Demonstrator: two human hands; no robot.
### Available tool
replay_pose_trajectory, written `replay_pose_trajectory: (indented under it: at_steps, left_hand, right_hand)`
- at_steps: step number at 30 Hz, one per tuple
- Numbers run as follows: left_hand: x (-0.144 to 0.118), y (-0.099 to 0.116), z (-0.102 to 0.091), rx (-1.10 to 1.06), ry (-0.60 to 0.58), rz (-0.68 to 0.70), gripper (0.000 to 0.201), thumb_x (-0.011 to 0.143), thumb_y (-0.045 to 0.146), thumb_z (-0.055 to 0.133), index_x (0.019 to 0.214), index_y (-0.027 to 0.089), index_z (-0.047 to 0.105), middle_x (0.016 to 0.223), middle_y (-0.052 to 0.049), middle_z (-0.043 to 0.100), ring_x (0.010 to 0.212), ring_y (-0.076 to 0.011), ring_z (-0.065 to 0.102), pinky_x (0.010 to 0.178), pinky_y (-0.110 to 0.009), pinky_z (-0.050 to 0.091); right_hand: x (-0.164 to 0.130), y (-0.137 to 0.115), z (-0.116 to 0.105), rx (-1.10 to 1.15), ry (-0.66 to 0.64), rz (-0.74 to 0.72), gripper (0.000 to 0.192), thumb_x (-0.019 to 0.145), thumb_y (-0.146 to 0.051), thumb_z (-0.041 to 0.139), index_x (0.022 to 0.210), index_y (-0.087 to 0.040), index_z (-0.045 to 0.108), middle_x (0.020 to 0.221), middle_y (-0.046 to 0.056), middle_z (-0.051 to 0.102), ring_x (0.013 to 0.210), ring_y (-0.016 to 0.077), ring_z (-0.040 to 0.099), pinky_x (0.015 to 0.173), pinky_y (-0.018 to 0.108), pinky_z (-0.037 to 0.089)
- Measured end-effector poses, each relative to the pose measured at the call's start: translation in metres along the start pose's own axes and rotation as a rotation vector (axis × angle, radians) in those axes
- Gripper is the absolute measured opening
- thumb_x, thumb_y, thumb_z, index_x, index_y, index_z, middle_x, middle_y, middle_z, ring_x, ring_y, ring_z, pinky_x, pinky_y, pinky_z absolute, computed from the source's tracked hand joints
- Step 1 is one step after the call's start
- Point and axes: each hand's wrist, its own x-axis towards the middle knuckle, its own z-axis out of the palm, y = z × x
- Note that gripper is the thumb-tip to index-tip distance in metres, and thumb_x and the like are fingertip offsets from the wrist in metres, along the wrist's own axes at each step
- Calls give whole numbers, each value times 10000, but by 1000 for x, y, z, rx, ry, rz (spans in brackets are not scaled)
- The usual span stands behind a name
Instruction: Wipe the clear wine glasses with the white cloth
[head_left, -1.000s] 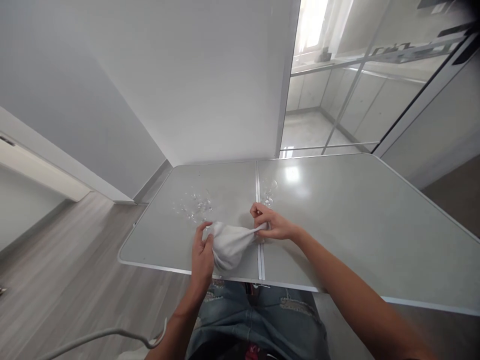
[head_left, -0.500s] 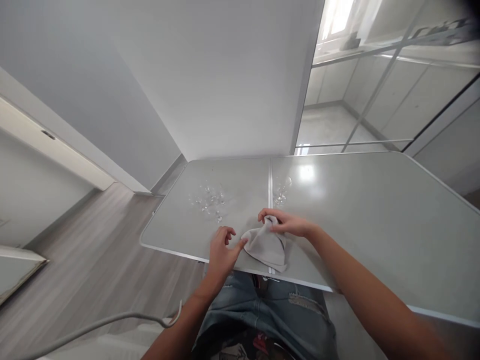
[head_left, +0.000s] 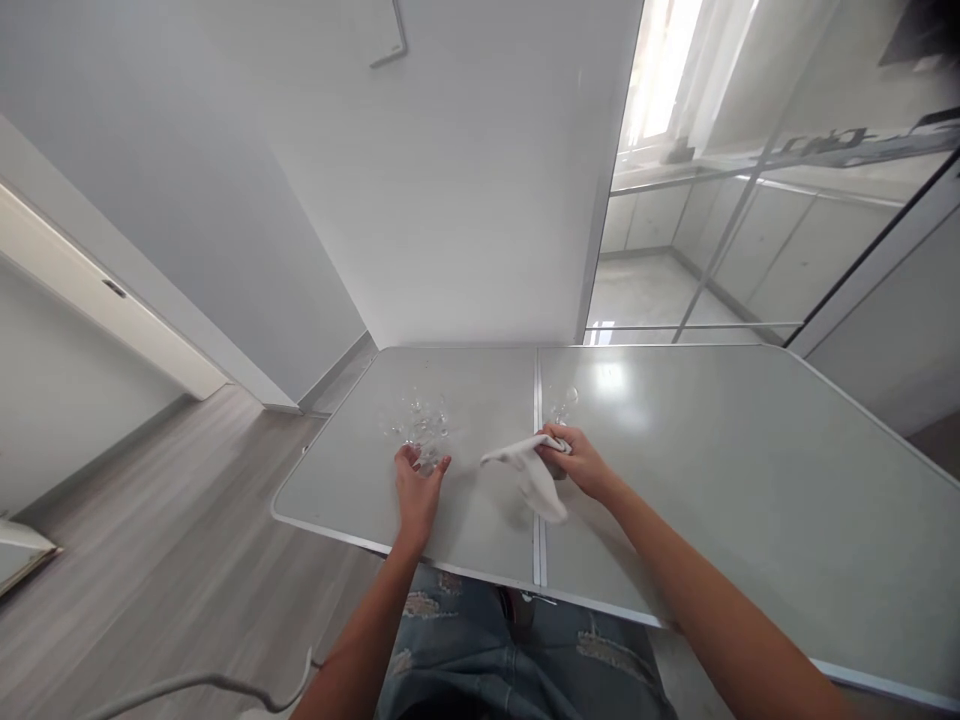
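Left hand (head_left: 417,490), grip spread, reaches the glasses (head_left: 421,428) left of the tabletop (head_left: 712,470) seam; right hand (head_left: 581,463) pinches a cloth (head_left: 529,468), keeping it ready.

Bare hands: two, left hand (head_left: 417,490), right hand (head_left: 578,464).
White crumpled cloth (head_left: 529,471): one.
Clear stemmed glasses: cluster (head_left: 421,425) left of table seam, exact count unclear, several; one separate clear stemmed glass (head_left: 561,403) right of seam.
Grey folding table (head_left: 720,470) with centre seam: one, two panels.
Grey cable (head_left: 187,685) at lower left: one.
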Motion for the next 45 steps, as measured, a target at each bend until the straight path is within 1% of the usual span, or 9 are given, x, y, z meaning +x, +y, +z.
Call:
replay_pose_trajectory:
  at_steps: [7, 11, 14, 16, 21, 29, 36, 41, 45]
  left_hand:
    - [11, 17, 9, -101, -87, -14, 500, 852, 475, 678, 1230, 205, 492, 1017, -68, 679, 920, -202, 687, 837, -367, 553]
    - [-7, 42, -1, -17, -184, 114, 460, 844, 474, 687, 1187, 204, 545, 937, -39, 666, 830, -178, 667, 787, -318, 533]
    - [-27, 62, -4, 80, -420, 212, 457, 859, 466, 674, 1230, 228, 552, 832, 1, 656, 679, -146, 634, 691, -273, 503]
    - [-35, 68, 1, 175, -534, 281, 533, 833, 472, 709, 1286, 245, 543, 814, 6, 669, 622, -146, 620, 635, -265, 473]
    - [-17, 58, 33, 411, -597, 432, 693, 795, 447, 762, 1405, 247, 502, 842, -37, 718, 696, -213, 680, 575, -260, 409]
    - [43, 57, 69, 441, -871, 815, 739, 786, 418, 776, 1450, 286, 480, 1057, -86, 737, 864, -234, 715, 666, -244, 453]
    - [48, 40, 80, 220, -631, 756, 524, 737, 605, 762, 1116, 248, 694, 872, -69, 732, 787, -197, 685, 766, -282, 492]
    - [42, 29, 81, 66, -684, 640, 579, 705, 654, 749, 1099, 230, 724, 745, -27, 703, 594, -129, 599, 651, -259, 506]
    - [38, 24, 84, -10, -680, 567, 588, 684, 647, 756, 1077, 210, 742, 690, -20, 683, 578, -123, 578, 621, -254, 512]
  right_hand:
    - [-1, -11, -9, -146, -189, 172, 244, 749, -285, 586, 653, -202, 378, 653, -53, 325, 644, 109, 325, 604, 250, 270]
    - [3, -3, 1, -235, 126, 206, 187, 701, -226, 541, 611, -203, 379, 638, -39, 376, 649, 124, 351, 613, 260, 282]
    - [7, 0, 16, -319, 455, 197, 268, 776, -289, 563, 615, -215, 362, 606, -36, 353, 627, 136, 331, 609, 276, 276]
    - [8, -1, 26, -250, 510, 120, 318, 849, -377, 567, 652, -223, 371, 620, -35, 360, 629, 144, 340, 615, 281, 294]
    - [4, -5, 33, -80, 344, -52, 336, 924, -467, 537, 730, -238, 385, 680, -21, 404, 654, 160, 388, 632, 293, 338]
    - [2, 8, 20, -150, -35, -71, 325, 808, -231, 600, 1048, -253, 382, 819, -24, 521, 712, 158, 451, 688, 288, 352]
    - [5, 15, 17, 296, 72, 128, 410, 817, -310, 585, 1105, -275, 294, 878, -13, 572, 668, 150, 453, 608, 257, 352]
    - [4, 21, 10, -169, 31, -45, 265, 728, -177, 533, 825, -247, 296, 752, -25, 415, 687, 162, 374, 641, 287, 318]
    - [5, 21, 2, -427, -64, -104, 235, 699, -125, 500, 824, -249, 345, 818, 19, 512, 817, 212, 440, 736, 326, 354]
